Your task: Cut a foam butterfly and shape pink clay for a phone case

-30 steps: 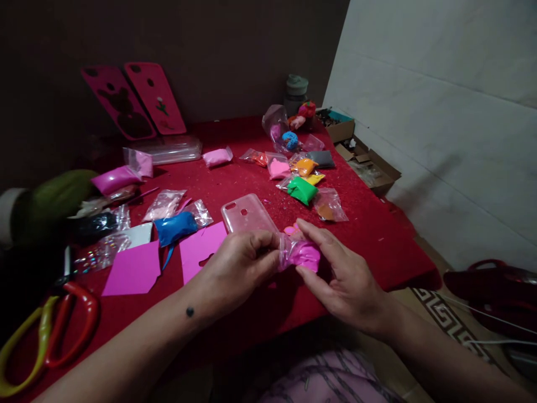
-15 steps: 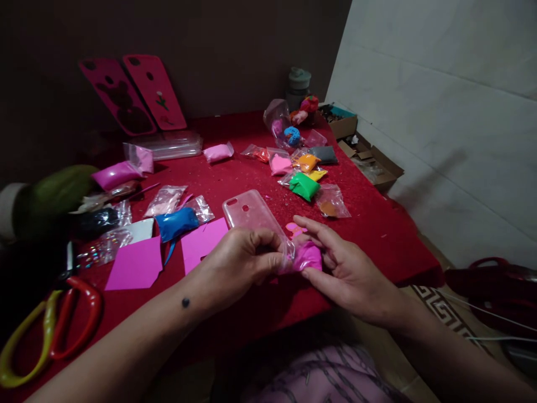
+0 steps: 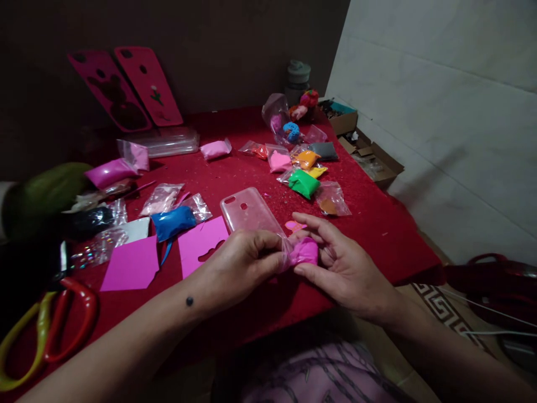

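At the front of the table, a small plastic bag of pink clay [image 3: 305,251] is between my hands. My left hand [image 3: 251,254] pinches the bag's gathered clear end between thumb and fingers. Around the clay-filled end curl the thumb and fingers of my right hand [image 3: 342,266], partly hiding it. Just behind my hands lies a clear phone case [image 3: 251,211], its lower end covered by my left fingers. A small pink and orange cutout [image 3: 295,225] is by my right fingertips. Pink foam sheet [image 3: 197,246] with a shaped hole rests beside my left hand.
Bags of blue clay [image 3: 173,223], green clay [image 3: 304,183] and other colours are spread over the red table [image 3: 369,235]. Scissors [image 3: 75,319] with red and yellow handles lie front left. Two decorated pink phone cases [image 3: 155,92] lean on the wall. Cardboard boxes [image 3: 380,162] stand beyond the right edge.
The bag's clear end now looks more tightly gathered at my left fingers, and the pink clay bulges toward my right palm. Both hands stay nearly in place; the view has shifted slightly.
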Tool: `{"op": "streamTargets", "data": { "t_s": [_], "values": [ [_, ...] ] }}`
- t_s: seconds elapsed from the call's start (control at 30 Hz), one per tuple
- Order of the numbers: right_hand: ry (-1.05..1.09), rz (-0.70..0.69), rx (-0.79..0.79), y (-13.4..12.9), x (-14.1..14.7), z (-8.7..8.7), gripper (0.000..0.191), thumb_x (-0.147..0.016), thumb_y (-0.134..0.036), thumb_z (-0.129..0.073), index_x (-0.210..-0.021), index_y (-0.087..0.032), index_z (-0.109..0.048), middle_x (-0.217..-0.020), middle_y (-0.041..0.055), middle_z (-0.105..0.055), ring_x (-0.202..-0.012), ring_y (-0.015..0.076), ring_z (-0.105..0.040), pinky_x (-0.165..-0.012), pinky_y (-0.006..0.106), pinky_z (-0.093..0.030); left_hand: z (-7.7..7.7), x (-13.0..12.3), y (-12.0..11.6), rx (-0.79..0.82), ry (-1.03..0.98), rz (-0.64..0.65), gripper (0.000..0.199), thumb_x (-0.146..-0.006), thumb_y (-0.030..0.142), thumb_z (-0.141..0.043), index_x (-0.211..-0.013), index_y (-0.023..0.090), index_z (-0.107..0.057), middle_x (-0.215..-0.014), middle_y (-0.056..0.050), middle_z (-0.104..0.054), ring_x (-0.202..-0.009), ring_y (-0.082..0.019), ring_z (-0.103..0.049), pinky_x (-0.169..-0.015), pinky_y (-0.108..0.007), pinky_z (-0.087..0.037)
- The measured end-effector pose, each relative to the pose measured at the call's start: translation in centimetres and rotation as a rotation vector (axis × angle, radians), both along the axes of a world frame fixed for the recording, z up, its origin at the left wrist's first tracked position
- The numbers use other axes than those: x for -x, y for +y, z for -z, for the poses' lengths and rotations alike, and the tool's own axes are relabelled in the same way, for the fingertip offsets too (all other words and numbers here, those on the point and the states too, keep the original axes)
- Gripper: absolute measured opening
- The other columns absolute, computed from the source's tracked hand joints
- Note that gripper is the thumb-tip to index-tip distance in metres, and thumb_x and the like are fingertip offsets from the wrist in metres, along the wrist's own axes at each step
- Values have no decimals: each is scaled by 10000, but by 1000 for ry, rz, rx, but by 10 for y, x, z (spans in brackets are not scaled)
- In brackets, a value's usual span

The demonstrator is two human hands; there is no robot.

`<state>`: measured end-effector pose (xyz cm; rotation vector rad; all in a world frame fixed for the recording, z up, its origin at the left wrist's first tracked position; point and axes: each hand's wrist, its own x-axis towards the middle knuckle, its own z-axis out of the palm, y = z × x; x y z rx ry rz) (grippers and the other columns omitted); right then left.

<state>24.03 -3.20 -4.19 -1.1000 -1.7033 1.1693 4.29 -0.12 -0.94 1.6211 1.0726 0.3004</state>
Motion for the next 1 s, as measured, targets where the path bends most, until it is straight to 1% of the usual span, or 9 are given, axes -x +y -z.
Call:
{"op": "streamTargets", "data": {
  "t_s": [0.17,0.3,0.37,0.43,0.53,0.6,0.7,0.83,1.0],
  "values": [
    [-4,-17,-42,0,1,2,566,-895,-149,-592,-1419,-209,-388,-1229,91,-620,-1086,174,-643,-963,329,-529,0,0,-1,-6,-49,-6,228,-874,343,-577,-757,157,-636,-678,37,-519,-621,-93,-428,-551,-197,-353],
    [18,-36,-31,0,4,-2,558,-874,-121,-598,-1395,-192,-408,-1172,77,-646,-1055,159,-658,-940,302,-539,-1,1,-2,-132,32,54,229,-885,313,-553,-728,154,-604,-678,34,-530,-615,-92,-448,-551,-208,-343],
    [30,-44,-27,0,4,-6,564,-867,-113,-602,-1392,-193,-411,-1137,68,-661,-1022,152,-669,-932,298,-542,-4,3,-3,-142,68,91,257,-902,347,-533,-741,158,-595,-668,40,-516,-592,-86,-422,-528,-211,-319],
    [38,-54,-25,0,3,-10,580,-864,-113,-612,-1399,-203,-409,-1135,62,-663,-1011,148,-672,-924,290,-543,-9,5,-4,-66,49,129,266,-913,378,-524,-774,162,-597,-679,46,-496,-593,-82,-397,-517,-207,-304],
    [47,-81,1,-2,1,-13,583,-865,-118,-622,-1402,-215,-417,-1120,52,-664,-1003,146,-671,-893,273,-548,-18,7,-5,161,-59,157,224,-912,369,-540,-856,167,-618,-735,45,-493,-644,-84,-400,-559,-195,-329],
    [62,-90,55,-3,0,-14,574,-866,-131,-629,-1396,-224,-428,-1094,48,-666,-958,144,-676,-844,262,-556,-23,8,-3,280,-126,139,211,-899,360,-567,-859,161,-626,-756,37,-504,-673,-89,-413,-593,-193,-351],
    [103,-67,134,-5,-2,-13,574,-848,-139,-656,-1376,-242,-456,-1082,48,-656,-918,151,-673,-796,264,-562,-26,9,0,343,-170,60,201,-869,355,-611,-833,158,-621,-727,33,-501,-640,-85,-399,-564,-190,-335],
    [136,-26,163,-5,-2,-10,574,-812,-104,-648,-1349,-224,-485,-1055,58,-649,-919,176,-667,-793,297,-571,-22,9,4,296,-113,14,235,-842,395,-647,-863,161,-648,-688,35,-510,-583,-79,-372,-513,-196,-289],
    [109,8,152,-4,-2,-10,572,-802,-116,-663,-1340,-209,-493,-1051,63,-661,-901,167,-661,-774,284,-568,-17,6,5,180,-95,74,182,-850,347,-634,-883,173,-678,-804,14,-606,-723,-118,-497,-662,-218,-402]
  ]
}}
